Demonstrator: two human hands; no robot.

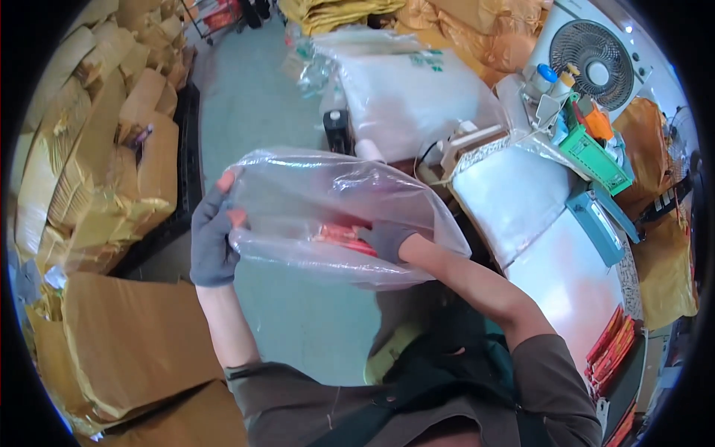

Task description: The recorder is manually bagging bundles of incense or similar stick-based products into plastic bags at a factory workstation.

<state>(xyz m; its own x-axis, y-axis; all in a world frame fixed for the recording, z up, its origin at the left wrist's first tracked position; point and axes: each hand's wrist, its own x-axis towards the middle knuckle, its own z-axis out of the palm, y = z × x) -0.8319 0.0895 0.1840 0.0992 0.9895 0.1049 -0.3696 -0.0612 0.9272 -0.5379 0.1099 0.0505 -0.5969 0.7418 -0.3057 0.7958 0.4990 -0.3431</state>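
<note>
A large clear plastic bag point(298, 179) is held up in front of me with its mouth spread wide. My left hand point(214, 238), in a grey fingerless glove, pinches the bag's left rim; the bare fingertips show. Through the opening reaches my right hand point(387, 240), also in a grey glove, with the forearm crossing the near rim. At its fingers, within the bag, is a red packet point(344, 238) with light markings. The right fingers look closed on it, though they are partly hidden. What lies deeper in the bag is blurred by the plastic.
To the right stands a white-topped table point(555, 257) with a blue-grey holder point(596, 223), a green basket point(593, 158) and red packets point(612, 346). Beyond are a stack of plastic bags point(417, 93) and a fan point(596, 63). Brown wrapped bundles point(134, 335) line the left.
</note>
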